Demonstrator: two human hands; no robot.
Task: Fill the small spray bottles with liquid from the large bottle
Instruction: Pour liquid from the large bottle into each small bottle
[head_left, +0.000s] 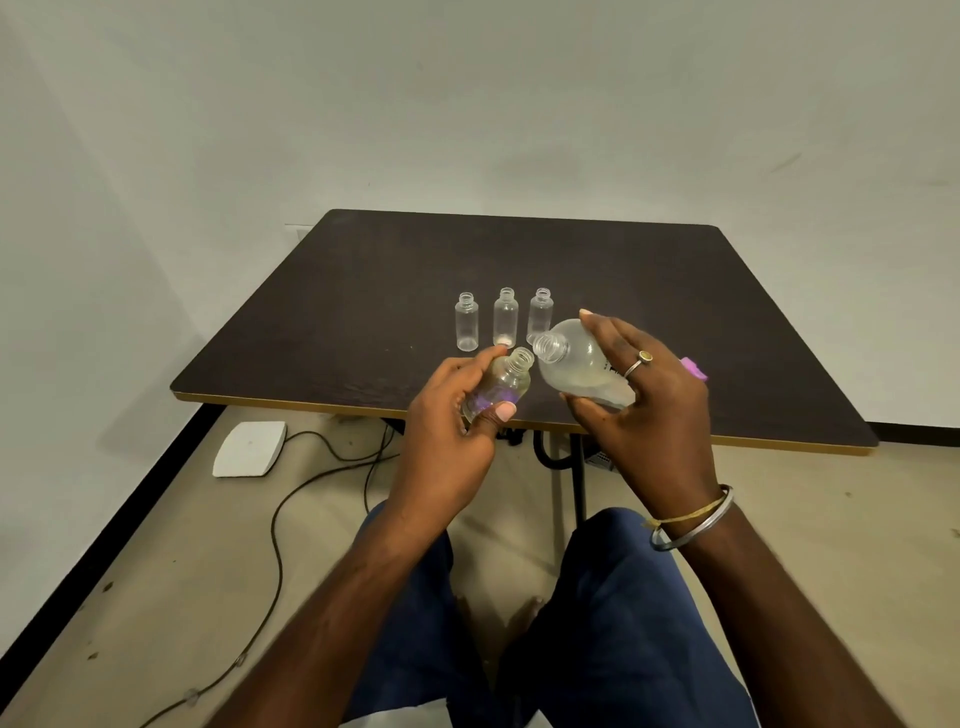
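Note:
My left hand (447, 441) grips a small clear spray bottle (501, 387), uncapped and tilted to the right, over the table's near edge. My right hand (649, 410) holds the large clear bottle (576, 366) tipped on its side, its open mouth pointing left and close to the small bottle's neck. A little liquid lies in the large bottle's lower side. Three more small clear bottles stand upright and uncapped in a row behind: left (466, 328), middle (505, 317), right (539, 314).
The dark table (675, 291) has a yellow-trimmed front edge. A purple object (695, 368) peeks out behind my right hand. On the floor lie a white pad (249, 449) and trailing cables (280, 545). My knees in blue trousers sit below the table.

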